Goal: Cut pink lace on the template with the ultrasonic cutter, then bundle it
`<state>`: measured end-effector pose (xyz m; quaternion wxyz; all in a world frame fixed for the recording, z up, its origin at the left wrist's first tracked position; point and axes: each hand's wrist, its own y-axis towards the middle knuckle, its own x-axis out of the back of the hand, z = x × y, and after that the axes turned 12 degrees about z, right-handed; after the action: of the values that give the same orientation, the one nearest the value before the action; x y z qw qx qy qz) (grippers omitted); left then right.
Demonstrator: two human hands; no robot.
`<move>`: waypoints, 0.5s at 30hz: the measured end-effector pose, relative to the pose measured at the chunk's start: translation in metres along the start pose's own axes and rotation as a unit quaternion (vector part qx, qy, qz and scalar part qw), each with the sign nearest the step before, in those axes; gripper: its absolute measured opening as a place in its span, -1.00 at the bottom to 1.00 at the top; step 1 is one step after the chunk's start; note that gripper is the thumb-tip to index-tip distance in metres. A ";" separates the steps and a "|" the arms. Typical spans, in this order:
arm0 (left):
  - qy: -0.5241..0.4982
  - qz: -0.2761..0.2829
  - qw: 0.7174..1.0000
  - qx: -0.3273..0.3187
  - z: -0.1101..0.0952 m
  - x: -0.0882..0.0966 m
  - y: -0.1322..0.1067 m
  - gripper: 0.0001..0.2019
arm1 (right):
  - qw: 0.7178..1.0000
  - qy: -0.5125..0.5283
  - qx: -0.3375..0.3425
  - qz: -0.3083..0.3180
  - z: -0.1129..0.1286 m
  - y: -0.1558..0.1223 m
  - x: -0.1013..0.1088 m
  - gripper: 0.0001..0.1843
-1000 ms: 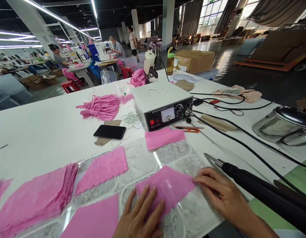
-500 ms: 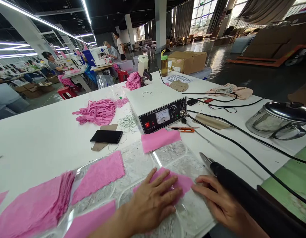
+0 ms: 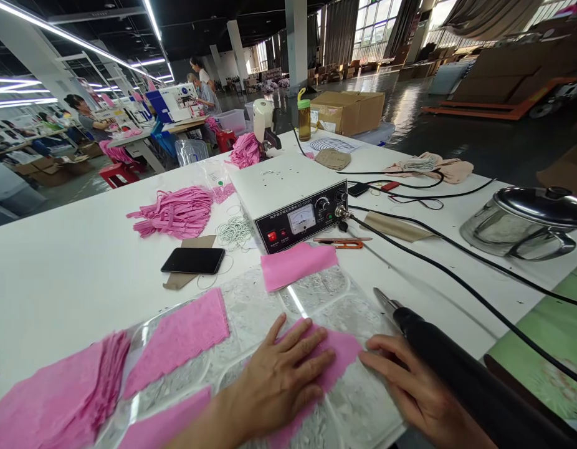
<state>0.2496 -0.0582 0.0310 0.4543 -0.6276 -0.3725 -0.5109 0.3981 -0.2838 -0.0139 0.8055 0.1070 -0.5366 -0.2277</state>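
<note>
My left hand [image 3: 288, 380] lies flat with its fingers spread, pressing on a pink fabric piece [image 3: 342, 352] atop a clear sheet [image 3: 363, 318] with curved outlines. At the fabric's right corner, the bent fingertips of my right hand [image 3: 405, 374] pinch its edge. Along that hand rests a black handheld tool [image 3: 438, 349] with a pointed metal tip; how it is supported is partly hidden. More pink pieces lie around: a folded strip [image 3: 298, 265], a single piece [image 3: 181, 337], another [image 3: 167, 421] partly under my left forearm, and a stack [image 3: 59, 399] at far left.
Behind the sheet stands a control box [image 3: 302, 218] with a dial; its black cable [image 3: 438, 274] crosses to the right. A phone [image 3: 193, 260], orange snips [image 3: 339, 244], pink straps [image 3: 176, 212] and a glass pot [image 3: 513, 231] sit on the table. Several people work at the back left.
The view has shifted slightly. My left hand has slid a little left across the pink fabric, baring more of it near the right corner. My right hand stays at that corner.
</note>
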 end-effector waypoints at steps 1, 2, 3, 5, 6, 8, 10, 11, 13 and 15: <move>0.000 -0.006 1.000 -0.001 0.000 0.000 0.000 -0.56 | 1.000 -0.007 0.007 0.009 0.000 0.002 0.002 -0.58; 0.000 -0.011 1.000 -0.002 0.000 0.000 -0.001 -0.56 | 1.000 -0.012 0.015 0.014 -0.001 0.004 0.003 -0.58; 0.001 -0.016 1.000 -0.003 0.001 -0.001 -0.001 -0.56 | 1.000 -0.014 0.023 0.014 -0.001 0.006 0.004 -0.58; 0.007 -0.021 1.000 -0.004 0.001 -0.001 -0.001 -0.57 | 0.999 -0.013 0.034 0.001 -0.001 0.009 0.006 -0.60; 0.012 -0.022 1.000 -0.004 0.002 -0.001 -0.001 -0.57 | 0.999 -0.010 0.034 -0.008 0.000 0.010 0.007 -0.61; 0.021 -0.021 1.000 -0.005 0.003 -0.001 -0.001 -0.56 | 0.999 -0.004 0.033 -0.019 0.001 0.012 0.007 -0.60; 0.026 -0.021 0.999 -0.005 0.005 -0.001 -0.001 -0.56 | 0.999 0.001 0.031 -0.020 0.002 0.012 0.007 -0.59; 0.028 -0.020 0.999 -0.005 0.005 -0.001 -0.001 -0.57 | 0.999 0.002 0.029 -0.019 0.002 0.012 0.006 -0.59; 0.027 -0.019 0.999 -0.006 0.006 -0.001 -0.001 -0.57 | 1.000 0.004 0.025 -0.018 0.003 0.011 0.006 -0.59; 0.026 -0.018 0.999 -0.008 0.006 -0.002 -0.001 -0.58 | 0.999 0.009 0.023 -0.020 0.002 0.011 0.005 -0.60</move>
<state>0.2502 -0.0518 0.0288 0.4492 -0.6109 -0.3679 -0.5382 0.4005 -0.2767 -0.0044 0.8029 0.1386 -0.5319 -0.2306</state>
